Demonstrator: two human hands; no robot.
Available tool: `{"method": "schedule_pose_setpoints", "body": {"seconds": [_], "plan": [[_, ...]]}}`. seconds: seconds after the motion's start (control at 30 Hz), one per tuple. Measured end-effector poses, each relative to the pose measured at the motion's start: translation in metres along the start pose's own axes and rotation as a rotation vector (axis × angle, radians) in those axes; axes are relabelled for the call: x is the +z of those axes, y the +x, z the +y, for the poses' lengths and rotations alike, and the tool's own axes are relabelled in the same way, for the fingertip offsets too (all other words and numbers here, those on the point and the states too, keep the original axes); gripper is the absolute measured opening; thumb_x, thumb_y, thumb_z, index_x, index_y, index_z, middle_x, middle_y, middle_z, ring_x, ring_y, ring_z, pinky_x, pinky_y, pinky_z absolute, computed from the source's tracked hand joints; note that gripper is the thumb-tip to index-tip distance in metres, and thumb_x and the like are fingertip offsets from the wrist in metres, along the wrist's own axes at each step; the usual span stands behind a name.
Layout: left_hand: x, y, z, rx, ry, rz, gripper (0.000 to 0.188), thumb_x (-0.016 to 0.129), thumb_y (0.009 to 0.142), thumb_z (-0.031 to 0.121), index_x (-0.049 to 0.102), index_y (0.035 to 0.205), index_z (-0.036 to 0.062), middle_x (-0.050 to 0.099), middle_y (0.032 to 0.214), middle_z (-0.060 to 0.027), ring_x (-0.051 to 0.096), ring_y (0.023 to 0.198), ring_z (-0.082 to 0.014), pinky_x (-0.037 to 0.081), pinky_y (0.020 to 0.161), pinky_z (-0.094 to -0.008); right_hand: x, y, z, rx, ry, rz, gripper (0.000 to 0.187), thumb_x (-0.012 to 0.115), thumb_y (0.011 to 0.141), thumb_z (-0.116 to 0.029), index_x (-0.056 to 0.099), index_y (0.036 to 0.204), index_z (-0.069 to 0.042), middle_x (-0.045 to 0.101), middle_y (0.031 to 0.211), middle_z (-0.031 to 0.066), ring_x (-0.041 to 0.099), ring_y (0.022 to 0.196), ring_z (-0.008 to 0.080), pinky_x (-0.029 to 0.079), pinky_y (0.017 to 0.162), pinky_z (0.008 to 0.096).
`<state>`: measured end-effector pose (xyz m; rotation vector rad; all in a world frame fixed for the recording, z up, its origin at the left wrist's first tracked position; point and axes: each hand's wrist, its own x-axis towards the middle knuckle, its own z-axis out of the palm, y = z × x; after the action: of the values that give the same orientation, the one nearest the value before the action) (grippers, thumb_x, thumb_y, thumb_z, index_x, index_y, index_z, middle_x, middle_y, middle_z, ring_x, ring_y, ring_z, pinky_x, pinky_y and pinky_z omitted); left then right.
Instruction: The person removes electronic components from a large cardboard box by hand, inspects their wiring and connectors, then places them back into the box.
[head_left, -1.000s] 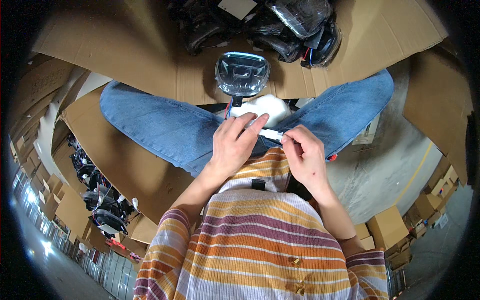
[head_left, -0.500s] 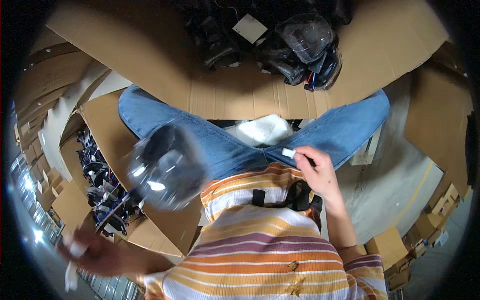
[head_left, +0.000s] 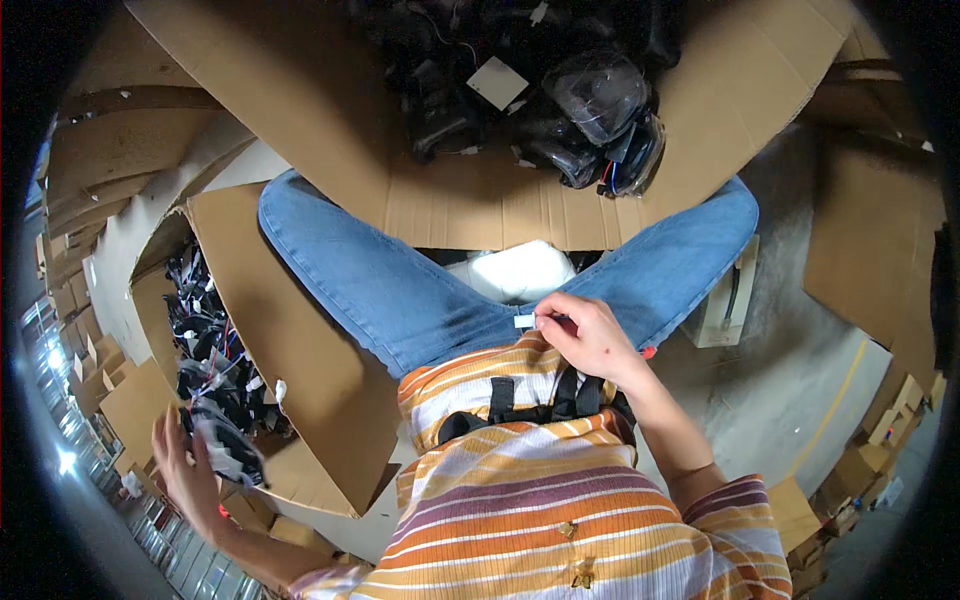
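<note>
My left hand (head_left: 188,468) is at the left, by the rim of an open cardboard box (head_left: 290,350). Its fingers are spread. Right beside them is a dark, rounded part with clear plastic (head_left: 228,442), smeared by motion, over the box's near end. Inside that box lie several black parts with wires (head_left: 205,330). My right hand (head_left: 590,335) is closed in front of my waist, pinching a slim thing with a white end (head_left: 525,321). The palm hides most of it. A bit of red shows behind the wrist.
In front stands a large open carton (head_left: 450,215) with black parts in clear bags (head_left: 600,100) and a white square card (head_left: 497,84). A white bag (head_left: 520,272) lies between my legs. At the right are a pale box (head_left: 725,300) and cardboard (head_left: 870,250).
The clear, rounded part swung from above my left thigh to the left box, and my left hand's fingers have spread. My right hand moved slightly left, still pinching the white-ended thing.
</note>
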<state>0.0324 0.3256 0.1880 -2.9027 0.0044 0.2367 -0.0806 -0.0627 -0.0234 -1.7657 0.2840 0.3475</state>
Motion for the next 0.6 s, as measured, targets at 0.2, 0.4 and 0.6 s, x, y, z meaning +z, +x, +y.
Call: {"method": "schedule_pose_setpoints", "body": {"seconds": [0.2,0.4,0.6], "plan": [[0.081,0.123,0.220,0.291,-0.929,-0.313,0.028,0.051,0.082,0.018,0.055,0.102,-0.0007,0.058,0.084,-0.0018,0.047,0.065,-0.0054,0.038,0.057,-0.0176,-0.002,-0.008,0.011,0.050,0.023,0.083,0.011,0.052,0.075,-0.013,0.054,0.078,-0.003,0.055,0.063,0.0125,0.055,0.053,0.0232,0.041,0.049,0.0309],[0.179,0.224,0.371,0.083,-1.416,-0.609,0.018,0.054,0.078,0.017,0.056,0.082,-0.0006,0.055,0.066,-0.0049,0.046,0.048,-0.0093,0.037,0.045,-0.0209,-0.009,-0.011,0.004,0.122,0.110,0.143,0.007,0.053,0.075,-0.008,0.053,0.077,-0.002,0.052,0.061,0.0106,0.052,0.049,0.0189,0.039,0.047,0.0275],[0.227,0.254,0.432,-0.145,-1.705,-0.736,0.019,0.057,0.077,0.017,0.051,0.065,0.0035,0.052,0.061,-0.0067,0.046,0.045,-0.0119,0.036,0.042,-0.0245,-0.017,-0.009,0.012,0.192,0.137,0.163,0.005,0.054,0.075,-0.007,0.053,0.077,-0.002,0.053,0.063,0.0113,0.052,0.051,0.0197,0.040,0.048,0.0282]]}}
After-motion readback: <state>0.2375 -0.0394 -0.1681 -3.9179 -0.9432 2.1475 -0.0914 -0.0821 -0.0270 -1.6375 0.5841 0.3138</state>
